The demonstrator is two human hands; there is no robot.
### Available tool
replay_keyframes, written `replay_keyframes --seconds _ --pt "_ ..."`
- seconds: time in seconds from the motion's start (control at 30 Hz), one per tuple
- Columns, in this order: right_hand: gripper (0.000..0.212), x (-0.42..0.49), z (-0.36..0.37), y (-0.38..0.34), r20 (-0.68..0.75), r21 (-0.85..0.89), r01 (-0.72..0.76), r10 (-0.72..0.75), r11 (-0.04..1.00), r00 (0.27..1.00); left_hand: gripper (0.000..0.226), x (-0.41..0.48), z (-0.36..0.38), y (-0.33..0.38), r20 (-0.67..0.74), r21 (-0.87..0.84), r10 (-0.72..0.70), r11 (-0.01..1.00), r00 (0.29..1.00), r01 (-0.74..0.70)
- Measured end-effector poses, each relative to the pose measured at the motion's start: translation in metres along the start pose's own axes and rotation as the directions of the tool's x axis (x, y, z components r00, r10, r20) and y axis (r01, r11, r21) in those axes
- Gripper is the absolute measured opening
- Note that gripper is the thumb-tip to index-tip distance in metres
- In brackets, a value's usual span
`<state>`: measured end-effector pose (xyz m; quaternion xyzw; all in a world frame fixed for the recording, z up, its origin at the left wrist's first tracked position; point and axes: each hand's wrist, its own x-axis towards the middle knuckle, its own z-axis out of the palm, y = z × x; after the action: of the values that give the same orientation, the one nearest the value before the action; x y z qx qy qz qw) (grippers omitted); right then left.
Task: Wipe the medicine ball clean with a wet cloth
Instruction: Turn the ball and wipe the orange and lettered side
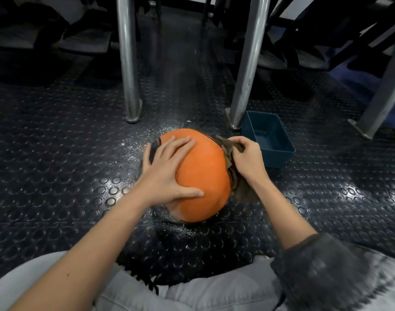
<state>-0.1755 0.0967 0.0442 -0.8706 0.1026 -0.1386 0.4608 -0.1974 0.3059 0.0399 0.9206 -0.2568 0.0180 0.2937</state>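
Steadying an orange medicine ball [203, 176] with the left hand [167, 169], fingers straight and splayed over its top and left side. Pressing a crumpled brown cloth [229, 149] to the ball's right side, gripped in the curled fingers of the right hand [248, 158]. Ball down on the studded black rubber floor [57, 176], mid-floor; just right of it, a dark blue tub [275, 159] by a steel leg [246, 75].

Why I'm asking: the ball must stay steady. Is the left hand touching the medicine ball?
Touching. The head view shows the left hand spread on the medicine ball, fingers and thumb flat against its orange surface.
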Motion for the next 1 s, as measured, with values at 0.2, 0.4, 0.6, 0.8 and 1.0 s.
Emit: replay_keyframes --seconds 0.2,0.4,0.6,0.8,1.0 --pt "0.015 -0.075 0.015 -0.018 0.036 -0.291 0.481 -0.492 0.827 0.870 0.110 0.009 0.009 0.005 -0.064 -0.004 -0.033 0.999 0.997 0.033" --pt "0.020 -0.041 0.000 0.001 -0.097 -0.327 0.199 -0.242 0.924 0.965 0.112 0.007 0.010 0.000 -0.040 -0.050 -0.016 0.999 0.999 0.014" --pt "0.014 -0.054 0.004 -0.010 -0.084 -0.198 0.142 -0.161 0.970 0.983 0.114 0.005 0.011 0.003 -0.065 -0.022 -0.019 1.000 0.998 0.018" --pt "0.015 -0.058 0.009 -0.011 -0.027 -0.400 0.396 -0.443 0.826 0.896 0.111 0.006 0.013 0.004 -0.065 -0.036 -0.007 0.999 0.998 0.005" --pt "0.022 -0.028 0.002 -0.004 -0.100 -0.218 0.042 -0.066 0.975 0.993 0.114 0.007 0.015 0.005 -0.082 -0.024 -0.031 0.999 0.996 0.029"
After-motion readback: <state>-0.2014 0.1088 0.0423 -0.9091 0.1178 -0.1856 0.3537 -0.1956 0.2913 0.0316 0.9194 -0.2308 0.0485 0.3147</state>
